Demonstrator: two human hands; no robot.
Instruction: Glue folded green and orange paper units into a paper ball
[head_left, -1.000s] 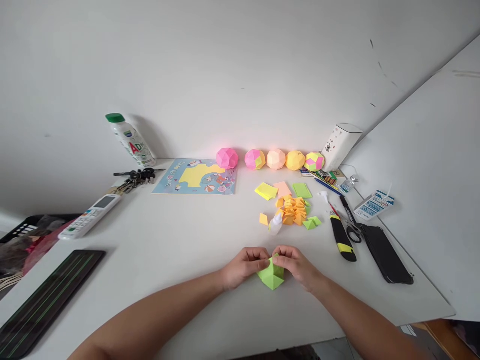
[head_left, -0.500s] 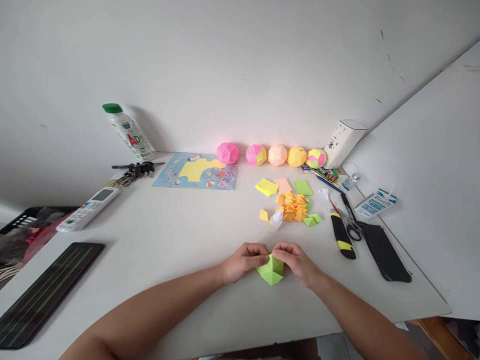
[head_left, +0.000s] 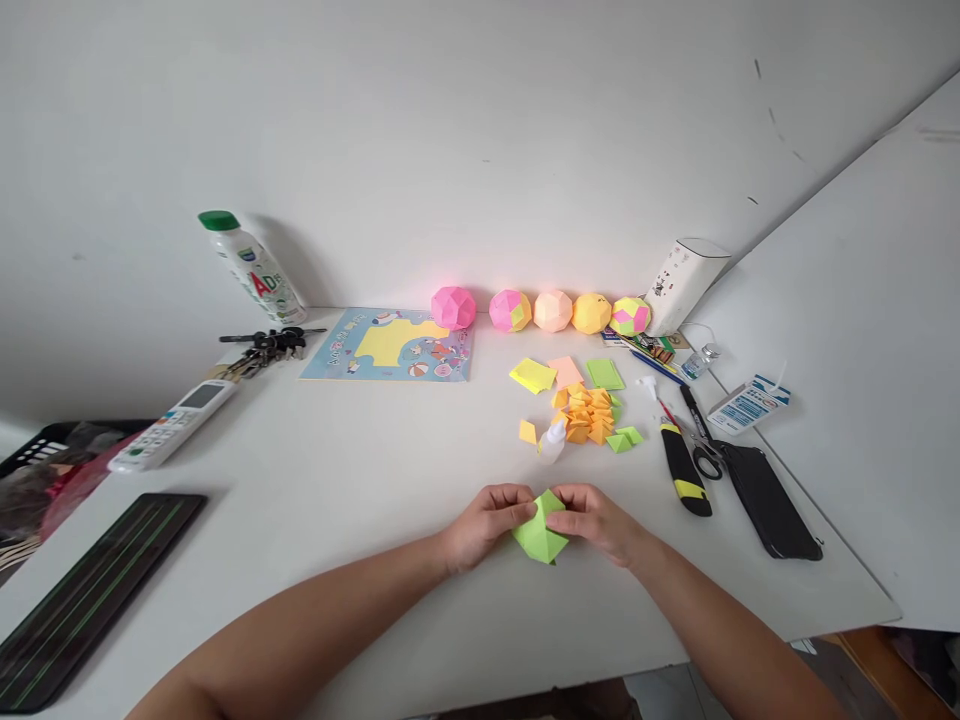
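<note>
A green folded-paper model [head_left: 541, 540] with pointed facets is held between both hands, low over the front of the table. My left hand [head_left: 491, 522] pinches its left side, thumb on top. On the right side, my right hand [head_left: 592, 522] grips it the same way, and the fingers behind the paper are partly hidden. Just beyond the hands stands a small white glue bottle [head_left: 553, 442]. Beside it lie a pile of orange folded paper pieces [head_left: 583, 412], some green folded pieces [head_left: 624, 439] and a single orange piece [head_left: 528, 431].
Several paper balls, one pink [head_left: 453, 307], line the wall. Sticky-note pads [head_left: 533, 376] lie before them. A cutter [head_left: 684, 470], scissors [head_left: 707, 461] and black pouch [head_left: 771, 500] are at right. A remote [head_left: 172, 425], keys [head_left: 266, 348] and white bottle [head_left: 255, 268] are at left.
The green paper model has turned in my hands, and its upper point now shows above the thumbs. My right thumb has shifted lower on it. The view has moved slightly.
</note>
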